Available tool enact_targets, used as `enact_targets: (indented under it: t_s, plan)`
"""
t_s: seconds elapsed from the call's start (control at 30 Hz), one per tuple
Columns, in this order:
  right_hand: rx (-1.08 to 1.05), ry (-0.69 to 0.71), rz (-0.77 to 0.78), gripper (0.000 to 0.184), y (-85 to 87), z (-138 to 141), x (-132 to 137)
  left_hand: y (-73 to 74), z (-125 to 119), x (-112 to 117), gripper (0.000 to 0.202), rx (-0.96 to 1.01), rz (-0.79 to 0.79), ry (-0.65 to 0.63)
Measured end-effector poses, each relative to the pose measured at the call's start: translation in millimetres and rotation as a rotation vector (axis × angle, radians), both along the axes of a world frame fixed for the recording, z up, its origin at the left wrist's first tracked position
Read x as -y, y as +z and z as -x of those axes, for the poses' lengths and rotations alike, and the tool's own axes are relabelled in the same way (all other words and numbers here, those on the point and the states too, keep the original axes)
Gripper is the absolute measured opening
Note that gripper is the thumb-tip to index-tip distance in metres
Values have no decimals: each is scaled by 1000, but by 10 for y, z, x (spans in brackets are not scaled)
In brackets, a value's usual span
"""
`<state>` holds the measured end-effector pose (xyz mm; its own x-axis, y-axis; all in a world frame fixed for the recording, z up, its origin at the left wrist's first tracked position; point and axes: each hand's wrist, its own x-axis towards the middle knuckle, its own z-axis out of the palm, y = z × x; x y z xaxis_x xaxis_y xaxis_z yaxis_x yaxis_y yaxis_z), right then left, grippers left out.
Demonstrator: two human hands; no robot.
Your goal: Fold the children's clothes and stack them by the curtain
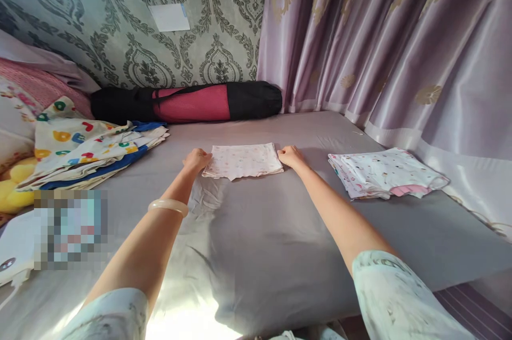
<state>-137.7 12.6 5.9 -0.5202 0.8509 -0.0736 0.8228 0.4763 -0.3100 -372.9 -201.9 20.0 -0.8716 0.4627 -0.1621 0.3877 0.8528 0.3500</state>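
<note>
A small neat stack of folded pale pink-and-white patterned cloth (246, 161) lies flat on the grey bed sheet (272, 222), straight ahead. My left hand (197, 159) is closed at its left edge, fingers pinched on the fabric. At the opposite edge, my right hand (291, 156) pinches the upper right side with thumb and fingers together. The layers between my hands look even, with a small point of fabric hanging at the near edge. A pale bangle (168, 206) circles my left forearm.
Right of the stack lies another pile of folded printed cloth (384, 172). Colourful folded fabrics (92, 148) are piled on the left, near a white device with a cable (20, 246). A black and red rolled bag (192, 102) lies along the wall; purple curtains (360, 36) hang right.
</note>
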Motion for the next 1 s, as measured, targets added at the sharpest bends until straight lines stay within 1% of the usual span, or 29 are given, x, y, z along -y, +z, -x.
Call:
enact_targets:
  t_s: [0.13,0.27,0.37,0.43,0.57,0.67,0.73,0.83,0.93,1.0]
  plan:
    - [21,-10,-24,42,-32,108,102,-33,-34,-89,28,59,-25,49]
    - [21,-43,-9,42,-11,183,208,-60,-71,-158,33,104,-48,72]
    - [12,-63,26,40,9,218,251,-59,-112,-185,31,88,-63,65]
    - [0,-61,42,37,21,236,276,-51,-157,-198,30,27,-56,56]
    - [-47,-20,20,35,33,252,348,-6,-281,-214,29,-150,-38,-46]
    - [-80,18,-12,32,32,245,400,61,-363,-215,28,-183,-41,-94]
    - [-94,29,-25,30,30,238,414,112,-392,-210,28,-166,-49,-87]
    - [-103,11,-4,31,35,234,402,169,-391,-189,28,-126,-68,-47]
    - [-111,-53,57,35,50,234,375,187,-350,-149,27,-84,-72,0]
    - [-114,-87,116,35,61,229,365,182,-308,-111,21,-30,-50,25]
